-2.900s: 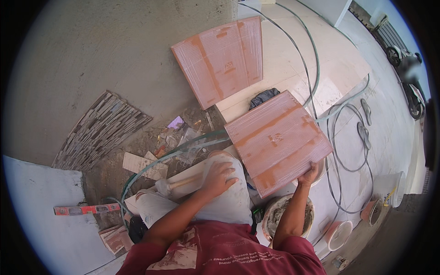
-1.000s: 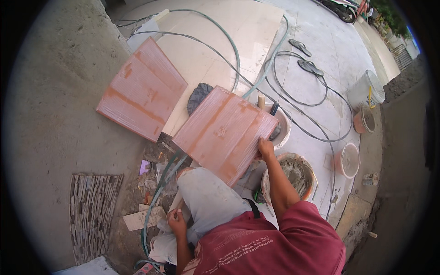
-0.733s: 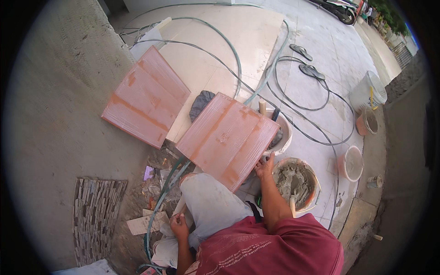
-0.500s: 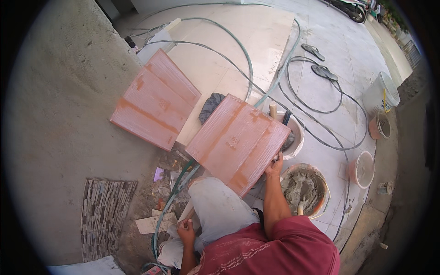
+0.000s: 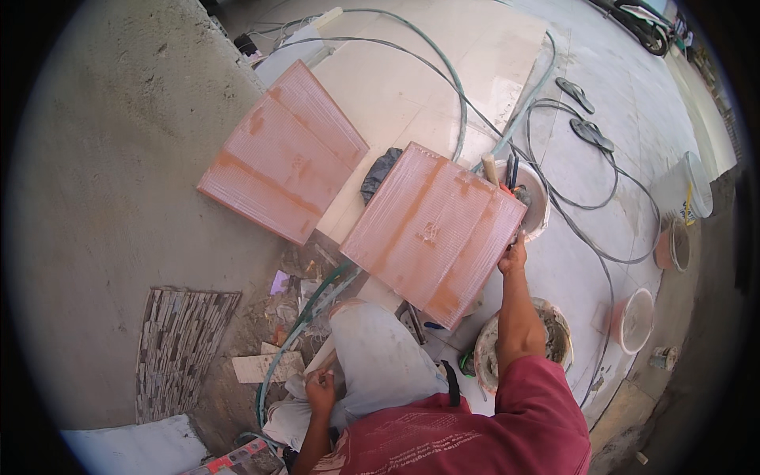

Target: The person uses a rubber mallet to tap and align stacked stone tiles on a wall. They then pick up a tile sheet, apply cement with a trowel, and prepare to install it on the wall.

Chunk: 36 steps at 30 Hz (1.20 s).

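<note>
My right hand [image 5: 514, 255] grips the right edge of a square reddish tile [image 5: 430, 231], whose ribbed back faces up. The tile is tilted beyond my knees, and its far right corner overlaps a white bucket [image 5: 539, 207] with tools standing in it. Low by my lap, my left hand [image 5: 321, 389] is closed with its fingers curled; what it holds, if anything, is hidden. A second reddish tile [image 5: 286, 154] with a ribbed back stands at the grey wall. My right forearm partly covers a bucket of grey mortar [image 5: 558, 336].
A mosaic-patterned panel [image 5: 186, 352] stands against the left wall. Green hoses [image 5: 459, 103] and black cable [image 5: 586, 207] loop over the floor. Sandals [image 5: 591, 134] lie beyond. Several buckets, including a whitish one [image 5: 633, 321], line the right side. Rubble [image 5: 297, 301] lies by my knee.
The held tile has shifted slightly away from my lap. My right arm has stretched farther forward and now covers part of the mortar bucket. My left hand stays low by my lap.
</note>
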Each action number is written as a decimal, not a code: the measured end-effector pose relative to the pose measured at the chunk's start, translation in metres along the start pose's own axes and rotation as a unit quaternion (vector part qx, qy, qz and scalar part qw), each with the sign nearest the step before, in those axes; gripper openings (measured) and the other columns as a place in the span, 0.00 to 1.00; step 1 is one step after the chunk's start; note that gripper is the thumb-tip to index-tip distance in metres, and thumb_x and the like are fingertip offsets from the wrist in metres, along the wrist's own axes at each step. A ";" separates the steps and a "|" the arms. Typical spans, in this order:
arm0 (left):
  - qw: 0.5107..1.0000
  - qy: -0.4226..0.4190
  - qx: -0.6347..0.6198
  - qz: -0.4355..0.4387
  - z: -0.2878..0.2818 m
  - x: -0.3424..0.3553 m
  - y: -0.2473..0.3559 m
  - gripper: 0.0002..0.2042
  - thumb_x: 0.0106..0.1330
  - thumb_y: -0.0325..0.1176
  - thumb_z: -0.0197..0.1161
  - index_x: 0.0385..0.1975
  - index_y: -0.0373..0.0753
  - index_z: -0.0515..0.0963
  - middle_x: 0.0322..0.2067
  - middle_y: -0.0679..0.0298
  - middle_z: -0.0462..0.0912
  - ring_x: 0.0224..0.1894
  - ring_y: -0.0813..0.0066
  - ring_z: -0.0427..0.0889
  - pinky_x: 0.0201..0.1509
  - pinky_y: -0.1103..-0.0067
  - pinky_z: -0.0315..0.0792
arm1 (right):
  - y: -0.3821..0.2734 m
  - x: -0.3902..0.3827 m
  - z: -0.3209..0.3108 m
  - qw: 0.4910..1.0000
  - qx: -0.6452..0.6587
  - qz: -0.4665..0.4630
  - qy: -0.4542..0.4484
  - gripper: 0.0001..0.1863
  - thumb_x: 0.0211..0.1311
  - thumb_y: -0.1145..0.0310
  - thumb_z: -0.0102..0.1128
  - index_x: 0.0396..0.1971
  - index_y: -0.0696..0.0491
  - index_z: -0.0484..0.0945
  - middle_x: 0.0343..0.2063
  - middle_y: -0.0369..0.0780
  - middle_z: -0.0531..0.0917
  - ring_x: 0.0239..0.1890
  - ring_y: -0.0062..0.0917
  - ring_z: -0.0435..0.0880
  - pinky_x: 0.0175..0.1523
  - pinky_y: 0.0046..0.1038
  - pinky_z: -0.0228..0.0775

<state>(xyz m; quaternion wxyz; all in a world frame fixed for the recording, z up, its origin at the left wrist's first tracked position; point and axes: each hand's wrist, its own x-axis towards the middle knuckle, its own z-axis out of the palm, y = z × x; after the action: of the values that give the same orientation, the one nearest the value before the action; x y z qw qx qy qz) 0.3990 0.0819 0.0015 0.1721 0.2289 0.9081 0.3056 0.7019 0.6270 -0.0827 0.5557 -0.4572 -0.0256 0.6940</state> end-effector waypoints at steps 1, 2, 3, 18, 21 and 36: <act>1.000 -0.003 -0.003 -0.017 0.001 -0.002 -0.004 0.13 0.64 0.34 0.65 0.37 0.27 0.80 0.37 0.51 0.81 0.36 0.60 0.83 0.42 0.71 0.77 | 0.007 -0.020 0.008 0.999 -0.046 0.007 -0.017 0.36 0.71 0.45 0.50 0.66 0.57 0.61 0.61 0.47 0.72 0.61 0.40 0.73 0.68 0.43 0.64; 1.000 0.007 -0.014 -0.018 0.004 -0.004 -0.005 0.13 0.64 0.34 0.65 0.37 0.27 0.80 0.37 0.51 0.81 0.36 0.60 0.84 0.42 0.71 0.77 | 0.011 -0.048 0.026 0.995 -0.091 0.011 -0.038 0.38 0.71 0.43 0.50 0.68 0.57 0.59 0.63 0.47 0.70 0.63 0.41 0.71 0.70 0.42 0.60; 0.999 0.017 -0.025 -0.016 0.006 -0.004 -0.004 0.13 0.64 0.34 0.65 0.37 0.27 0.80 0.37 0.51 0.81 0.36 0.60 0.84 0.42 0.71 0.77 | 0.017 -0.073 0.031 0.991 -0.128 0.018 -0.019 0.43 0.69 0.40 0.51 0.71 0.58 0.55 0.68 0.47 0.65 0.66 0.40 0.67 0.72 0.39 0.54; 0.993 0.070 -0.053 -0.075 0.011 -0.013 -0.004 0.14 0.63 0.38 0.67 0.38 0.31 0.81 0.36 0.52 0.83 0.35 0.61 0.86 0.41 0.70 0.77 | 0.031 -0.070 0.033 0.878 -0.433 -0.186 0.081 0.30 0.67 0.59 0.61 0.53 0.74 0.70 0.46 0.55 0.79 0.51 0.44 0.78 0.61 0.39 0.68; 0.991 0.078 -0.077 -0.082 0.016 -0.005 0.006 0.14 0.63 0.38 0.66 0.38 0.32 0.81 0.35 0.52 0.83 0.35 0.60 0.85 0.41 0.70 0.77 | 0.027 -0.086 0.099 0.624 -0.578 -0.516 0.104 0.27 0.61 0.65 0.63 0.53 0.71 0.71 0.45 0.58 0.79 0.52 0.49 0.78 0.61 0.39 0.67; 0.980 0.127 -0.121 -0.089 0.011 0.000 0.004 0.16 0.63 0.42 0.65 0.39 0.33 0.82 0.39 0.50 0.83 0.41 0.52 0.83 0.47 0.66 0.76 | 0.227 -0.263 0.549 0.180 -0.617 -0.606 -0.469 0.22 0.54 0.72 0.59 0.52 0.52 0.76 0.54 0.49 0.74 0.57 0.45 0.74 0.61 0.44 0.67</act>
<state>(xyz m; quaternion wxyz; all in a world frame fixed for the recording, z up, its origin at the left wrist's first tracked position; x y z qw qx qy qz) 0.4054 0.0895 -0.0038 0.1083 0.0840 0.8954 0.4236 0.1593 0.5913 0.2722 0.2272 -0.0842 -0.9701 -0.0134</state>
